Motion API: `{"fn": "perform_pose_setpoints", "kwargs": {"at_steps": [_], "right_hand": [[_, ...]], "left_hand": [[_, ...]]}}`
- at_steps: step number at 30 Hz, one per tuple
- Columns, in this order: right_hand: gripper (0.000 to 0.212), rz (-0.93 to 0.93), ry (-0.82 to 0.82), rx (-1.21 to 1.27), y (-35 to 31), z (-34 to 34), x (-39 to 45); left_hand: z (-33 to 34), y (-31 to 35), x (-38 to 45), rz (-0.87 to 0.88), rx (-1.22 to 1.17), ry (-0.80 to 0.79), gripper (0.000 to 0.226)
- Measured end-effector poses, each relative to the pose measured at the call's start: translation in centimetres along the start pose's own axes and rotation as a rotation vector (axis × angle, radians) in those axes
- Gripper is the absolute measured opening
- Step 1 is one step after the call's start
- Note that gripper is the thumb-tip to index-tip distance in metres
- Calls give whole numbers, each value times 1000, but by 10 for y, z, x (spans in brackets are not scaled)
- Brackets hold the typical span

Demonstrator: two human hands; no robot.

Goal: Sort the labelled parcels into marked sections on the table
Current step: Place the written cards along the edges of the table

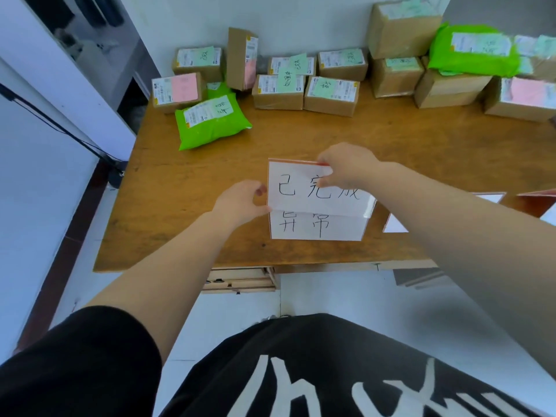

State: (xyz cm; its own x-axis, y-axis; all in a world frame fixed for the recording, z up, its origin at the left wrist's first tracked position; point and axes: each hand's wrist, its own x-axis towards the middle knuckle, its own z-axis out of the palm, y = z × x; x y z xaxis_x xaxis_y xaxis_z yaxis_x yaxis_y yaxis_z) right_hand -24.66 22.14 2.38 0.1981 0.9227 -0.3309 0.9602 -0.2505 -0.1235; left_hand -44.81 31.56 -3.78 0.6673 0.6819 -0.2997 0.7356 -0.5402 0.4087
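Two hands are busy with the sign cards near the front edge of the table. The left hand pinches the left edge of the top card between thumb and fingers. The right hand has its fingers curled over the top right corner of the same card. Under it lies a second card, flat on the wood. Both look like paper in clear shiny sleeves, so they are probably light, bendy and a bit slippery. Holding them by the edges, as now, seems the safe way.

The parcels wait along the back of the table, by the wall. The small brown boxes look stiff and easy to grab by two sides. The big boxes on the right are stacked, so I think the top one should come off first, with both hands. The green bag looks soft and floppy; it may sag, so lifting it from underneath is best. No parcel is in a marked spot yet.
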Motion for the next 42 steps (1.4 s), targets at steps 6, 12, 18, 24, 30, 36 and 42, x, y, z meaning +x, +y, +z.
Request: {"fn": "perform_pose_setpoints", "kwargs": {"at_steps": [6,12,18,24,30,36,42], "right_hand": [[38,59,100,0,29,-31,-10],[29,44,104,-11,43,-28,-14],[27,-23,112,-15,28,-23,-1],[31,-47,86,4,-1,-9,18],[29,-2,49,44,-43,6,40],[33,62,64,80,-85,22,54],[36,105,104,76,-104,29,58]], "left_hand": [[10,31,15,21,45,-45,42],[28,38,17,21,83,-90,41],[8,-10,6,-61,193,-23,30],[-15,-85,-16,-182,239,14,31],[-42,-146,-37,-247,318,33,36],[-38,-145,-28,-12,268,104,58],[-29,-155,-22,124,330,23,33]]}}
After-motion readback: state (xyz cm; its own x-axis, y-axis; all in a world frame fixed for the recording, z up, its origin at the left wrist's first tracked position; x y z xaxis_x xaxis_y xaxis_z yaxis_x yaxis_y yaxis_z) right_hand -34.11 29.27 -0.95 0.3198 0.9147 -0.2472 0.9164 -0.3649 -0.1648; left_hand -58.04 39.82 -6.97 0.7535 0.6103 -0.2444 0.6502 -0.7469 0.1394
